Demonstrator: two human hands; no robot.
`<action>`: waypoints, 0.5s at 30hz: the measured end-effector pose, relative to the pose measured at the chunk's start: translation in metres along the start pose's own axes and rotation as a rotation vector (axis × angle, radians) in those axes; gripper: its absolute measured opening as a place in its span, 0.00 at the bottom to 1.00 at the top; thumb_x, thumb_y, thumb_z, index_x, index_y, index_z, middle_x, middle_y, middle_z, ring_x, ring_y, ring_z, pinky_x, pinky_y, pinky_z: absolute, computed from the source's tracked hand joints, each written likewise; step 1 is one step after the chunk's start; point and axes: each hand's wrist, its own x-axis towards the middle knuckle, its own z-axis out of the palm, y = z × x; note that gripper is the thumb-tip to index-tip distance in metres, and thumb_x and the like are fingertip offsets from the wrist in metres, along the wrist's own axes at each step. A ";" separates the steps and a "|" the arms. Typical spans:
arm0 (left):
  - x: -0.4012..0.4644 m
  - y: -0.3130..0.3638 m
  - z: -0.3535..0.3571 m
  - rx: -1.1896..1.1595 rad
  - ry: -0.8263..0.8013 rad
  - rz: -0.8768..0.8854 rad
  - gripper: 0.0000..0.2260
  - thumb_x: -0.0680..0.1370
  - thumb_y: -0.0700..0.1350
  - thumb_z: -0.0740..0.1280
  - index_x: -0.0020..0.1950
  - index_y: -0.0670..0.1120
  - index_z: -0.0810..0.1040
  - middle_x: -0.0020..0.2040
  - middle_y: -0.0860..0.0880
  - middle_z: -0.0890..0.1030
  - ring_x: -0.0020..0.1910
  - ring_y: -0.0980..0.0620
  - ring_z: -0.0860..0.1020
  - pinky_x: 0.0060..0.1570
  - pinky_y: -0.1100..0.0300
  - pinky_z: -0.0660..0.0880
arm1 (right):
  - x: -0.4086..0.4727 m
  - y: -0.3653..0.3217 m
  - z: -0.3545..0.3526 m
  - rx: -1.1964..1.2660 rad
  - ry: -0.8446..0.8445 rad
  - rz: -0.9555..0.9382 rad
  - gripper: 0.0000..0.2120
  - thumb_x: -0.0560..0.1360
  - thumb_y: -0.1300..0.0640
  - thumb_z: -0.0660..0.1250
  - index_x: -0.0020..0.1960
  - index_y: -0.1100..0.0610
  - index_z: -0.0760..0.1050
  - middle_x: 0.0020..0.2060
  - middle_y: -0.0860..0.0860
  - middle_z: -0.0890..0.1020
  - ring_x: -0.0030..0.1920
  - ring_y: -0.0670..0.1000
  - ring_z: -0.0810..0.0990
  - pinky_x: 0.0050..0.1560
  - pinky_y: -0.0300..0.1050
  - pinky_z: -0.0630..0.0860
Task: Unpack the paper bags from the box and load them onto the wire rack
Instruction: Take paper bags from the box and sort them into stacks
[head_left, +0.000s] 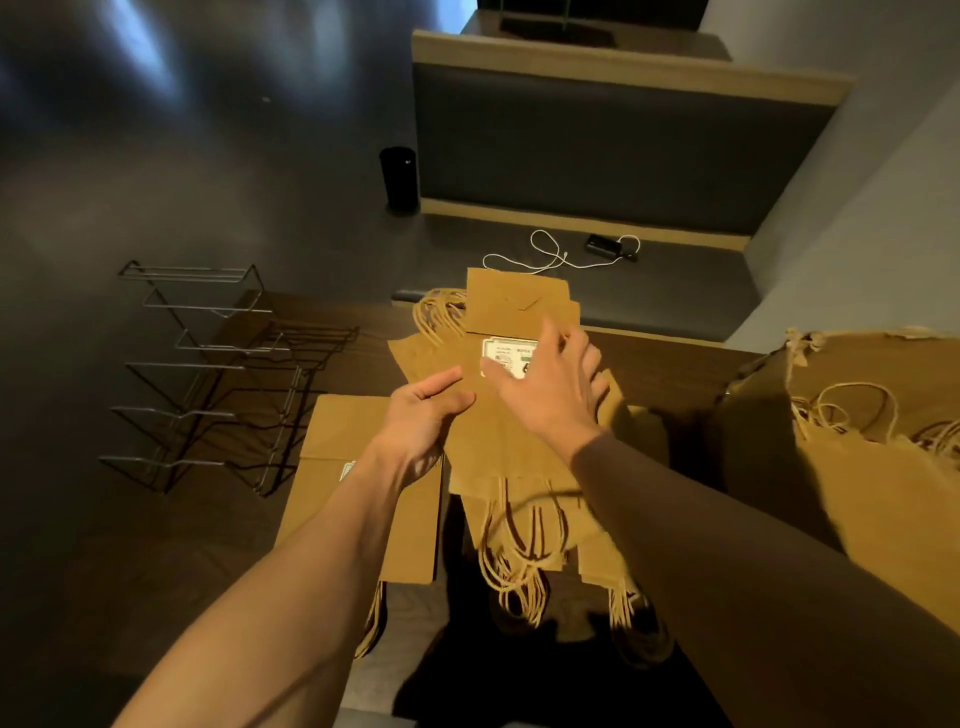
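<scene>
Over mid-table (675, 374), your left hand (423, 423) grips the bags (498, 447) by their left edge; your right hand (550, 387) hovers spread, holding nothing. Rack (208, 384) at the left edge, box (878, 457) at the right

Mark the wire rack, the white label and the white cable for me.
wire rack (208, 374): head view, a middle tier.
white label (506, 356): head view, its visible left part.
white cable (550, 260): head view, its loop on the bench.

A dark bench seat (613, 140) carries a white cable (550, 254) and black charger (602, 244) — a black cylinder (399, 179) stands beside.
</scene>
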 end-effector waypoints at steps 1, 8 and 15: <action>0.001 0.000 -0.002 0.007 0.028 0.003 0.20 0.75 0.26 0.66 0.65 0.41 0.77 0.47 0.42 0.84 0.43 0.50 0.81 0.55 0.58 0.77 | 0.003 0.000 -0.003 0.100 0.010 0.125 0.38 0.73 0.33 0.62 0.74 0.53 0.57 0.71 0.57 0.63 0.69 0.60 0.63 0.65 0.57 0.63; 0.003 0.007 -0.008 -0.004 0.061 0.028 0.23 0.74 0.23 0.64 0.63 0.43 0.79 0.43 0.43 0.86 0.38 0.50 0.82 0.48 0.62 0.79 | 0.018 0.020 -0.004 0.747 -0.126 0.556 0.08 0.76 0.57 0.69 0.52 0.60 0.78 0.50 0.55 0.84 0.46 0.52 0.83 0.36 0.40 0.76; 0.006 0.009 -0.014 -0.030 0.122 0.046 0.18 0.75 0.27 0.67 0.61 0.42 0.81 0.44 0.43 0.87 0.46 0.44 0.82 0.51 0.54 0.79 | 0.009 0.024 -0.004 1.013 -0.210 0.455 0.04 0.79 0.66 0.64 0.49 0.58 0.74 0.51 0.56 0.82 0.42 0.47 0.81 0.31 0.37 0.76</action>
